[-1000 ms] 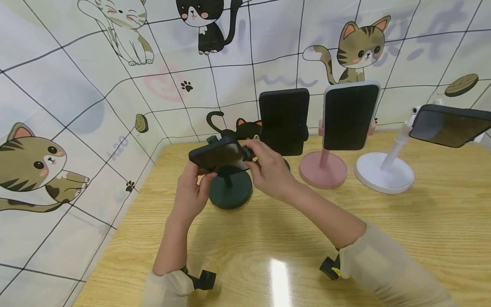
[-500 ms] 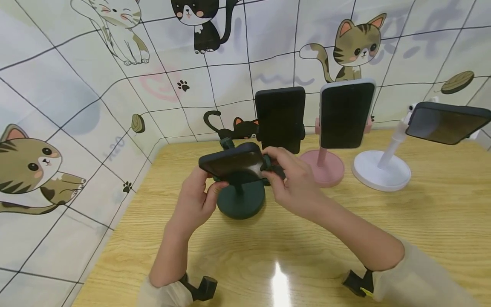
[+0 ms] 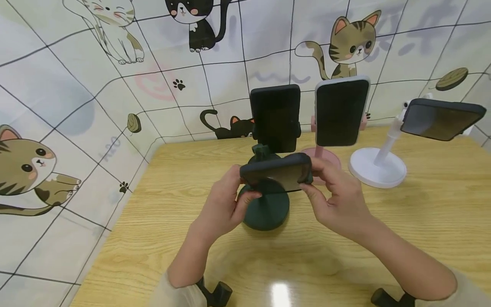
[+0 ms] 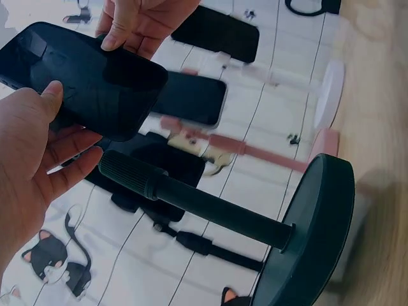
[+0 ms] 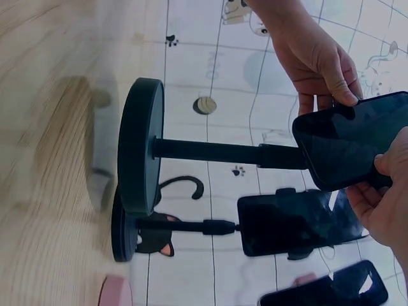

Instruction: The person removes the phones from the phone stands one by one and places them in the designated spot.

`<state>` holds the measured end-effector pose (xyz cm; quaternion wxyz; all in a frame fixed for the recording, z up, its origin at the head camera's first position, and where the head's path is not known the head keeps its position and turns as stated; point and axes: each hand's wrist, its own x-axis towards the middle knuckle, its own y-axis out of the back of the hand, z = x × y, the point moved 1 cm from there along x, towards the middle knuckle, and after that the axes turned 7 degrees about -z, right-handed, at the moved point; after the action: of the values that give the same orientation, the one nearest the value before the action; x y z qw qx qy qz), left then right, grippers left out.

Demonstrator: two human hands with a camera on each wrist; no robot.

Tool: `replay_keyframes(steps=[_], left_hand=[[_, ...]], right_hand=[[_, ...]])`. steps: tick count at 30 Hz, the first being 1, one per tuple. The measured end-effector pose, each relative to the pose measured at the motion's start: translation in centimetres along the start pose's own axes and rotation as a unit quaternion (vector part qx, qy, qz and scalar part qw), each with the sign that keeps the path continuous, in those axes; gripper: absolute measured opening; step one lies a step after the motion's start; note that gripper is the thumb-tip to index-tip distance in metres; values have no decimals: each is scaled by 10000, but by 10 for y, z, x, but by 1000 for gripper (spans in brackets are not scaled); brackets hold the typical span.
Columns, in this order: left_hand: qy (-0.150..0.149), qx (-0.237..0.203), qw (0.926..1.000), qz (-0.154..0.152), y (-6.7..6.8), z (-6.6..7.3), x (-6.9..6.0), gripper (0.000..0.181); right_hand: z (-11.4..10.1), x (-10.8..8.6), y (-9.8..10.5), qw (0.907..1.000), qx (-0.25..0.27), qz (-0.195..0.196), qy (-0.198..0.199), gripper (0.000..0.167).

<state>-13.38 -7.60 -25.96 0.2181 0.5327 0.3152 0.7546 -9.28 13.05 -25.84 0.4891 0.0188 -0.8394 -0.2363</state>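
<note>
A black smartphone [image 3: 277, 174] lies sideways, tilted, at the top of a dark green phone stand [image 3: 266, 211]. My left hand [image 3: 226, 202] grips the phone's left end, thumb along the lower front edge and fingers behind. At the opposite end, my right hand [image 3: 339, 198] pinches the phone with thumb and fingers. In the left wrist view, the thumb of the left hand [image 4: 29, 146] presses on the screen side. The stand's upright post [image 5: 217, 153] runs up to the phone's back. The clamp behind the phone is mostly hidden.
Behind stands a black phone [image 3: 275, 118] upright on a dark stand. To its right are a light-framed phone [image 3: 340, 113] on a pink stand and another phone [image 3: 441, 119] sideways on a white stand [image 3: 377, 168]. A cat-patterned cloth [image 3: 161, 89] backs the wooden table [image 3: 153, 230].
The phone and its green stand have moved right and nearer to me, with both hands along. The right hand has shifted from the clamp's side onto the phone's end.
</note>
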Motion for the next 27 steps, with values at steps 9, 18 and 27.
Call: replay_keyframes(steps=[9, 18, 27], left_hand=[[-287, -364, 9981, -405, -23, 11, 20, 37], [-313, -629, 9958, -579, -40, 16, 31, 30], [-342, -828, 9943, -586, -51, 16, 32, 34]], right_hand=[[-1, -20, 32, 9991, -331, 39, -244, 45], [-2, -30, 51, 9985, -422, 63, -343, 47], [1, -37, 54, 9975, -398, 165, -568, 52]])
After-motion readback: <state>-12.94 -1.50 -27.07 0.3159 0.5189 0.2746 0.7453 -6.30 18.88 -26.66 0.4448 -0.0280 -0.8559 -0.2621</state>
